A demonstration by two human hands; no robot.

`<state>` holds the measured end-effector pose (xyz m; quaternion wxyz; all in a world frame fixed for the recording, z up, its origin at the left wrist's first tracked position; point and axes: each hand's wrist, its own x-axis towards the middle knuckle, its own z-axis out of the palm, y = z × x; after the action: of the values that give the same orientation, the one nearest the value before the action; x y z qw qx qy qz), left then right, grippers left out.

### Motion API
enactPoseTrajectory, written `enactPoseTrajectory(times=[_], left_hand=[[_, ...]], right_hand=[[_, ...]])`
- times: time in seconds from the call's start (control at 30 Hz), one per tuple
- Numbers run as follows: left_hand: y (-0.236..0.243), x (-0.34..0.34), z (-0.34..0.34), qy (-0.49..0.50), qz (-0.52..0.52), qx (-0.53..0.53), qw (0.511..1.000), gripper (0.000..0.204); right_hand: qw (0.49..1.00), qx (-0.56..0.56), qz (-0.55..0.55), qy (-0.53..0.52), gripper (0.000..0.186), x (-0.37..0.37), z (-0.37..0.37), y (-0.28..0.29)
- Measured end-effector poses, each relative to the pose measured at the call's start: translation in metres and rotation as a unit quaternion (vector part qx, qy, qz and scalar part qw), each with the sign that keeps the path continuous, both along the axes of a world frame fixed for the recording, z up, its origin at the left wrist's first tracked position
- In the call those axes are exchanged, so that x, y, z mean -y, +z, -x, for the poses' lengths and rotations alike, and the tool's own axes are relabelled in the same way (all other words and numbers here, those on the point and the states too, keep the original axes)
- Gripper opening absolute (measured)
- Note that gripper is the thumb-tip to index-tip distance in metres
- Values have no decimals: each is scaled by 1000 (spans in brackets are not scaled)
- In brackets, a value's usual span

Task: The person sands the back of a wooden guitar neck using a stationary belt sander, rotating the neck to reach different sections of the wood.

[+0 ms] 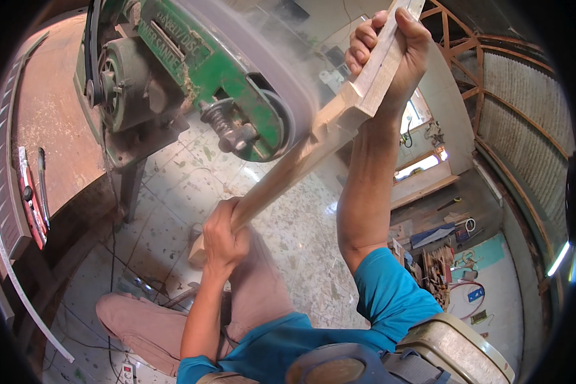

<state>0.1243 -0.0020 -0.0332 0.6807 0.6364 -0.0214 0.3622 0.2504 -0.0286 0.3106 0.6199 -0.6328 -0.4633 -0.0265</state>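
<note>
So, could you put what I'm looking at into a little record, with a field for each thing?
Left hand: closed around the lower part of the wooden piece
Right hand: gripping the piece's upper part
Workpiece: long, shaped wooden piece, slanting up to the right
Machine: green sander with a grey belt
Contact: wood appears to meet the belt's rounded end
Left side: brown work surface, dusty, with a red tool near its edge
Floor: pale tiles, speckled with debris
Clothing: blue shirt, pinkish trousers
</note>
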Motion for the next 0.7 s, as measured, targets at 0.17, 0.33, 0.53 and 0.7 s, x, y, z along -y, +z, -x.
enactPoseTrajectory(times=[0.17,0.33,0.53,0.7], left_hand=[[-1,-1,1,-11,2,1,1000,42],[-1,-2,0,-20,9,-6,1000,42],[-1,-1,0,-36,20,-11,999,39],[0,-2,0,-46,22,-20,999,39]], right_hand=[[999,30,10,-22,36,1,0,-3],[994,-41,-56,-88,31,-8,4,-12],[989,-31,-54,-135,28,-11,6,-14],[989,-32,-51,-134,28,-12,7,-14]])
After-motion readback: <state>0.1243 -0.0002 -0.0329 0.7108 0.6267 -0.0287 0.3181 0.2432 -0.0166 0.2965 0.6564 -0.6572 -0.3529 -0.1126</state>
